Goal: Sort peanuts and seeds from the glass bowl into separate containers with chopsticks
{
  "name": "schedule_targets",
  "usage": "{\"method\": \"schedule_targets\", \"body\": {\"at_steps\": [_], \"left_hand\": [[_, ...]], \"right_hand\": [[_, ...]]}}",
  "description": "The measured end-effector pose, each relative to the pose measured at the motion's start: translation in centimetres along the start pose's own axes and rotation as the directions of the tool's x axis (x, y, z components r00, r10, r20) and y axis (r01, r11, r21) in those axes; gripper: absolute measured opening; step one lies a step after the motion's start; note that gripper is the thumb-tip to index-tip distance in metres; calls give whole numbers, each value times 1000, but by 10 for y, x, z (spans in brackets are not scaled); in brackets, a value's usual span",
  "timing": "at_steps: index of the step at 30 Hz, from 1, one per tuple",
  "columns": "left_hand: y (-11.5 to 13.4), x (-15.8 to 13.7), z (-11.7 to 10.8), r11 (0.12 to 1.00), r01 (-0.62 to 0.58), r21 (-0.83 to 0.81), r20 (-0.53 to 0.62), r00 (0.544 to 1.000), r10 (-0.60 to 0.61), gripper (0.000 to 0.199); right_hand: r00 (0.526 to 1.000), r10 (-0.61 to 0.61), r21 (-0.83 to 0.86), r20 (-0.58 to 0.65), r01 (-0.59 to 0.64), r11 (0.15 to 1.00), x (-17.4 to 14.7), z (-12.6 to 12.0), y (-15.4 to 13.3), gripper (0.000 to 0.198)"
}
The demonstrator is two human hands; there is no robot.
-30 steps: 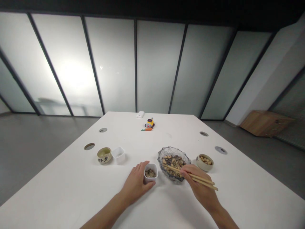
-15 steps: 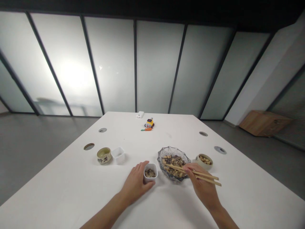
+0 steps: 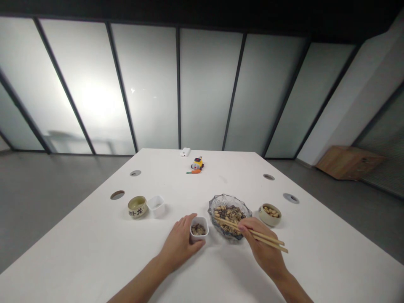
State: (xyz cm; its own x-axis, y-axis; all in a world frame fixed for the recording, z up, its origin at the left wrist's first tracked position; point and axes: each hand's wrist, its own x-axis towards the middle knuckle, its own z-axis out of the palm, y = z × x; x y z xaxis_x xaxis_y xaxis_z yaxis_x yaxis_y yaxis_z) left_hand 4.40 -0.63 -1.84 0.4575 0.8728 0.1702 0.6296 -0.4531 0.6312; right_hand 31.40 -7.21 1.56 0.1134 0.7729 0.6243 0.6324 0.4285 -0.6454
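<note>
My left hand (image 3: pixel 180 240) is closed round the left side of a small white square cup (image 3: pixel 199 237), which stands on the table with striped seeds (image 3: pixel 198 229) in it. In my right hand (image 3: pixel 263 248) is a pair of wooden chopsticks (image 3: pixel 259 236), their tips down among the contents of a clear glass bowl (image 3: pixel 244 205) with a scalloped rim. Striped sunflower seeds, dark seeds and pale nuts lie mixed in that bowl. Whether the tips pinch a piece is too small to tell. Right of the bowl stands a small ceramic bowl (image 3: pixel 267 219) holding light brown nuts.
On the white table (image 3: pixel 126 261), an empty-looking ceramic bowl (image 3: pixel 137 210) with black characters stands left, beside another white cup (image 3: pixel 157 211). Farther back are a yellow toy car (image 3: pixel 198 163), a carrot-shaped object (image 3: pixel 193 171) and a white box-like device (image 3: pixel 185 152). Round holes (image 3: pixel 118 195) pierce the tabletop.
My right hand and the chopsticks have shifted slightly left and down, the tips staying in the glass bowl. My left hand keeps its place on the white cup.
</note>
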Motion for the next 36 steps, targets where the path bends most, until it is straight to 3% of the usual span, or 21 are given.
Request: {"method": "schedule_targets", "body": {"at_steps": [10, 17, 25, 29, 34, 36], "left_hand": [[-2, 0, 1, 1000, -17, -9, -8, 1000, 17, 66], [-1, 0, 1, 1000, -19, -8, -9, 1000, 19, 66], [-1, 1, 1, 1000, -25, -7, -19, 1000, 24, 66], [-1, 1, 2, 1000, -14, -5, -12, 1000, 14, 67], [0, 1, 0, 1000, -7, -8, -11, 1000, 6, 66], [0, 1, 0, 1000, -7, -11, -6, 1000, 7, 67]], "right_hand": [[989, 127, 43, -73, -124, 991, 0, 2, 11, 40], [974, 221, 82, -48, -217, 973, 0, 4, 11, 43], [993, 102, 78, -66, -97, 992, -1, 8, 11, 35], [991, 101, 81, -88, -94, 992, -2, 5, 15, 34], [954, 231, 306, -189, -167, 937, -2, 4, 18, 30], [946, 278, 428, -163, -186, 884, -2, 6, 14, 32]]}}
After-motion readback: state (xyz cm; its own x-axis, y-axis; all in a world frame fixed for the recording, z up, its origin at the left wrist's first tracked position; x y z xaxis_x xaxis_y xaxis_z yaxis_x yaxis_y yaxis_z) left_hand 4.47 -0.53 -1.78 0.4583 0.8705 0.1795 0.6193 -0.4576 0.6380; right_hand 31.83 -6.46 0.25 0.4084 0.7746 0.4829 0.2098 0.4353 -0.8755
